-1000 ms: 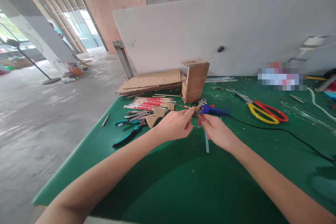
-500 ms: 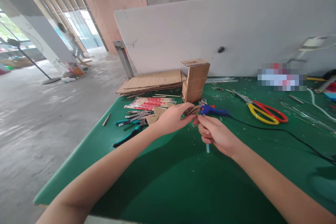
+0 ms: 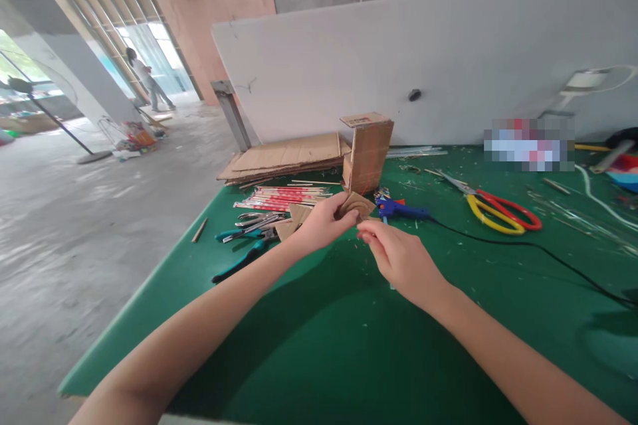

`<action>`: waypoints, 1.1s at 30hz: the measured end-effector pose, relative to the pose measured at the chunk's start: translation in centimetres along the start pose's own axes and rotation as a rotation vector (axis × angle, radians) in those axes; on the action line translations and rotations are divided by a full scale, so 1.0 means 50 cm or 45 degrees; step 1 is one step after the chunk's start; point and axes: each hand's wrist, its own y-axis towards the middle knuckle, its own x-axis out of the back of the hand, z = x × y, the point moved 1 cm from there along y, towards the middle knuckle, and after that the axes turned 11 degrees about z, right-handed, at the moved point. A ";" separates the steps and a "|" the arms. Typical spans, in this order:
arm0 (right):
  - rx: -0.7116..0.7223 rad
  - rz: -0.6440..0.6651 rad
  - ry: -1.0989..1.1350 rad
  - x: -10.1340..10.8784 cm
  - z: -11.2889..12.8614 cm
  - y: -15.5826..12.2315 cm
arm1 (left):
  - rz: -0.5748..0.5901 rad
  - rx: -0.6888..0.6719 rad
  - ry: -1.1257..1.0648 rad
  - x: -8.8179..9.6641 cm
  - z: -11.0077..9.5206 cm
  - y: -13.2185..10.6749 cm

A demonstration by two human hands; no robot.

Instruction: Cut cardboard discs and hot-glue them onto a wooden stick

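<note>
My left hand (image 3: pixel 326 220) is closed on a small piece of cardboard (image 3: pixel 359 204) with curved marks or cuts on its face. Close beside it, my right hand (image 3: pixel 393 249) pinches at the piece's lower edge; whatever its fingertips hold is too small to make out. A blue hot glue gun (image 3: pixel 403 209) lies just beyond my right hand, its black cord trailing right. Behind the hands stands an upright cardboard structure (image 3: pixel 371 154). Left of my left hand lie another cardboard scrap (image 3: pixel 294 220) and teal-handled pliers (image 3: pixel 244 260).
Scissors (image 3: pixel 498 209) with red and yellow handles lie to the right. Red-wrapped sticks (image 3: pixel 284 197) and stacked cardboard sheets (image 3: pixel 294 158) lie at the back left. A white panel (image 3: pixel 399 66) closes off the table's (image 3: pixel 319 372) far side. A person (image 3: pixel 147 80) stands in the distance.
The cardboard piece has turned so its flat face shows more. My right hand has shifted left and rolled over, back upward. The distant person is more upright.
</note>
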 end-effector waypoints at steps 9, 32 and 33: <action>-0.041 -0.241 0.370 0.014 -0.030 0.006 | 0.036 0.194 -1.131 -0.029 0.008 0.006; -0.504 -0.242 1.287 -0.025 -0.091 0.035 | 0.056 0.629 -0.697 -0.009 -0.020 -0.002; -0.508 -0.256 1.289 -0.024 -0.092 0.035 | 0.201 0.739 -0.876 -0.013 -0.028 -0.004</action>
